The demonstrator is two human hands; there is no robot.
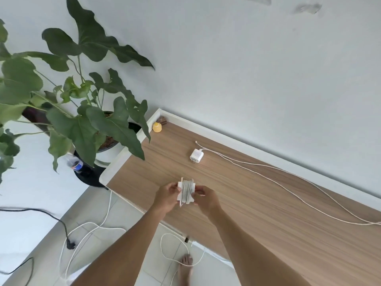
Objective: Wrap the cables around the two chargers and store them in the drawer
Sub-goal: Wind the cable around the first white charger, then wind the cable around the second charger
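1. At six o'clock, lowest in view: bare foot point(185, 263) on pale floor tiles, loose loops of white cord point(171, 244) around it, black cord point(61, 221) off at eight o'clock.
2. Next up, near the centre: left hand point(167, 196) curled round the left end of the wrapped charger point(186, 191), and right hand point(204, 200) pinching its right end with the fingertips.
3. Wrapped charger: white block with pale cable wound in tight turns across its middle, over the near edge of the wooden desk point(268, 213). Touching the desktop or not: cannot tell.
4. At twelve o'clock from there, well apart: second charger point(196, 155), white, lying flat on the desk, unwrapped.
5. Loose cable point(288, 182) running doubled from it toward four o'clock, out past the right edge, its tip just beside the charger at twelve o'clock.
6. At eleven o'clock, in the desk's far corner: small yellow object point(157, 127).
7. At nine to ten o'clock, beside the desk: large leafy plant point(92, 79) in a white pot, a bottle point(76, 165) at its foot.
8. Farthest back: pale wall point(247, 58).
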